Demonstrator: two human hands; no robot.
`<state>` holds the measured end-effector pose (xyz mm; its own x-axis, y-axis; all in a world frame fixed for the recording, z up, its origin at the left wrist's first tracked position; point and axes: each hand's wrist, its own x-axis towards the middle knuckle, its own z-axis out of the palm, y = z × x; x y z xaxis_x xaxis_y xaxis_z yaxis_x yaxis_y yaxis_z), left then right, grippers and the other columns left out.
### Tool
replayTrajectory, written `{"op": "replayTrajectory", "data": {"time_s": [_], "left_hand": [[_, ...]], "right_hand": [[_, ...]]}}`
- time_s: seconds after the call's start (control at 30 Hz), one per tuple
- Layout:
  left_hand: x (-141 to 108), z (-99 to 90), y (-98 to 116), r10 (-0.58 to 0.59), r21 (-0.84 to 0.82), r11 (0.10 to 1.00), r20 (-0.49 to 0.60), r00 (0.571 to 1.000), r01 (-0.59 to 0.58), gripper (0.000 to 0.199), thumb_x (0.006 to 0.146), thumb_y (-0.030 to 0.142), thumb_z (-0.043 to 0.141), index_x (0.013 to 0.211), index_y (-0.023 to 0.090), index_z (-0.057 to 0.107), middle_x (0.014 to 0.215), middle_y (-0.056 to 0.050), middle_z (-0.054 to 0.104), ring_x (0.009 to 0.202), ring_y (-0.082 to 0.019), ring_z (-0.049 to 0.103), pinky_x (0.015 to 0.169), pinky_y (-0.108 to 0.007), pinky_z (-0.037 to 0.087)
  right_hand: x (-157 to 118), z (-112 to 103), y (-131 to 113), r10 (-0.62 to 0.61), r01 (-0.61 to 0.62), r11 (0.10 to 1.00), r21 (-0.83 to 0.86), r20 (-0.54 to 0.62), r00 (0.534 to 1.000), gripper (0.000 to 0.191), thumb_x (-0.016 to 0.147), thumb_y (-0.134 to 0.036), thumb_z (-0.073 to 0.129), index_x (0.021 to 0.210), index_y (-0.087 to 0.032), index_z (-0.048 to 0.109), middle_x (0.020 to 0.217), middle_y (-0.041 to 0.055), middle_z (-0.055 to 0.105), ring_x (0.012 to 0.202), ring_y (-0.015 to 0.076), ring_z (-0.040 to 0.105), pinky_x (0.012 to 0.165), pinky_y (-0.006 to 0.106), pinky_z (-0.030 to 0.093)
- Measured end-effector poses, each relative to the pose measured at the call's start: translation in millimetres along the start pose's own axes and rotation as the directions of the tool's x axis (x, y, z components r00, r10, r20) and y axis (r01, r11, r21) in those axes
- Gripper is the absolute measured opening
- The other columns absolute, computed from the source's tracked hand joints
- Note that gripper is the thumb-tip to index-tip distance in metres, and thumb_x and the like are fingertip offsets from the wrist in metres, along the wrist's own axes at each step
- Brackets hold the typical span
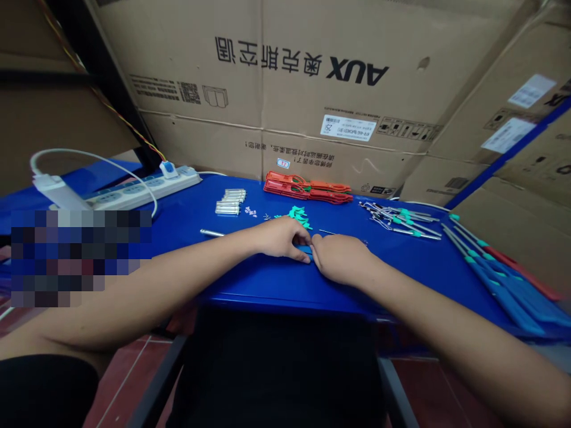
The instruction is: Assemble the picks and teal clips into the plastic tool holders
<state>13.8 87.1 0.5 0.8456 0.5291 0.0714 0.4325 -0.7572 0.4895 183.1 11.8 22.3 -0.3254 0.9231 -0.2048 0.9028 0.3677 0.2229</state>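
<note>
My left hand (pixel 285 238) and my right hand (pixel 341 257) meet over the front middle of the blue table. Between them is a blue plastic piece (pixel 305 251), mostly covered by my fingers. The thumb and index finger of my left hand close on it, while the curled fingers of my right hand grip its right end. Just behind my left hand lies a pile of small green plastic parts (pixel 300 215). A short metal tube (pixel 212 233) is left of my left wrist, and a thin metal rod (pixel 328 232) lies behind my right hand.
Metal tubes (pixel 230 201) lie at back left, near a white power strip (pixel 143 188). Red and orange plastic pieces (pixel 307 189) are stacked against the cardboard wall (pixel 285 119). Metal rods with green ends (pixel 408 220) and blue plastic paddles (pixel 513 291) lie to the right.
</note>
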Motion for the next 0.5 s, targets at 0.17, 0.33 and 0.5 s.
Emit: {"op": "replayTrajectory", "data": {"time_s": [0.17,0.33,0.5], "left_hand": [[0,1.1,0,-0.089,-0.041,0.995,0.004,0.996,0.089,0.04,0.069,0.045,0.081,0.098,0.017,0.076,0.089,-0.002,0.075,0.078,-0.015,0.065,0.069,-0.023,0.046],[1,2.6,-2,-0.087,-0.077,0.993,0.01,0.996,0.087,0.039,0.068,0.046,0.081,0.095,0.018,0.076,0.089,-0.002,0.074,0.078,-0.014,0.065,0.07,-0.023,0.046],[1,1.2,-1,-0.079,-0.077,0.994,0.024,0.997,0.081,0.037,0.069,0.044,0.08,0.093,0.017,0.075,0.087,-0.001,0.073,0.077,-0.014,0.063,0.069,-0.023,0.045]], "right_hand": [[3,-6,-1,-0.007,0.005,1.0,0.025,0.05,0.999,0.031,0.095,-0.027,0.048,0.118,-0.011,0.062,0.099,0.0206,0.073,0.089,0.0283,0.071,0.072,0.036,0.052],[3,-11,2,-0.045,0.043,0.998,0.036,0.059,0.997,0.033,0.095,-0.029,0.044,0.116,-0.01,0.063,0.099,0.0204,0.073,0.089,0.0292,0.071,0.069,0.035,0.051],[1,-12,6,-0.095,0.094,0.995,0.03,0.05,0.994,0.036,0.097,-0.03,0.039,0.117,-0.01,0.061,0.097,0.02,0.072,0.085,0.0297,0.07,0.065,0.035,0.048]]}}
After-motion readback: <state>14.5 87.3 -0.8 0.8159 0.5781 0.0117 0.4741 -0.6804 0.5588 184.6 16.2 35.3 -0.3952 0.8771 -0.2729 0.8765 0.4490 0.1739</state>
